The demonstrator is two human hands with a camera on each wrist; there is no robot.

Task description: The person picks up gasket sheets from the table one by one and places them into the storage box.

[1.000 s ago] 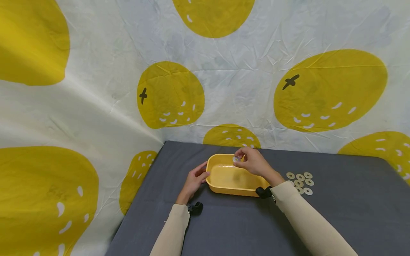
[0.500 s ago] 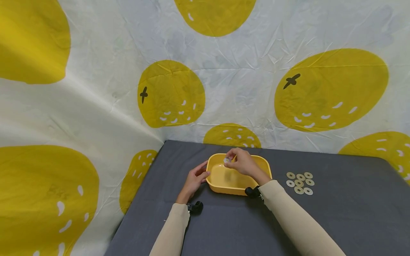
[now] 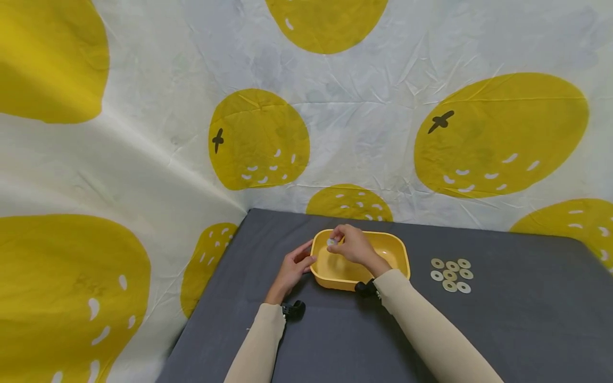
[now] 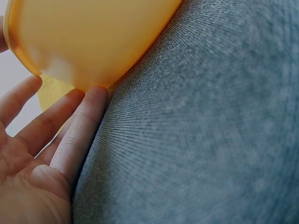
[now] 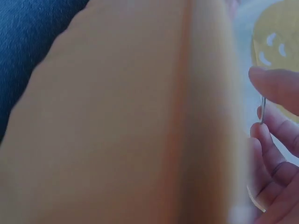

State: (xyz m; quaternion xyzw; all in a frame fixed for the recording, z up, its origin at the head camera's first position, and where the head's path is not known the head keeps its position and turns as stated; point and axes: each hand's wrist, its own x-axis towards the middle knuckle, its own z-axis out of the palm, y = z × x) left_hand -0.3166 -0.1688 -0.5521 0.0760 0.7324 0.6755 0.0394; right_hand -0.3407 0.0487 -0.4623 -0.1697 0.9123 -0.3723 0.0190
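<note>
I'm pinching a flat ring (image 3: 331, 242) over the left part of the yellow tray (image 3: 332, 283) with my right hand (image 3: 353, 245) while my left hand (image 3: 291, 270) is gripping its left end, seemingly placing the ring, the next move probably calling for a gentle release

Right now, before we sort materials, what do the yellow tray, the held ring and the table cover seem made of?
Yellow tray: probably plastic, smooth and slightly glossy, given highlights inside.
Held ring: likely metal, judging by its thin, silvery-grey edge.
Table cover: apparently matte woven fabric; ribbed threads show up close.
</note>
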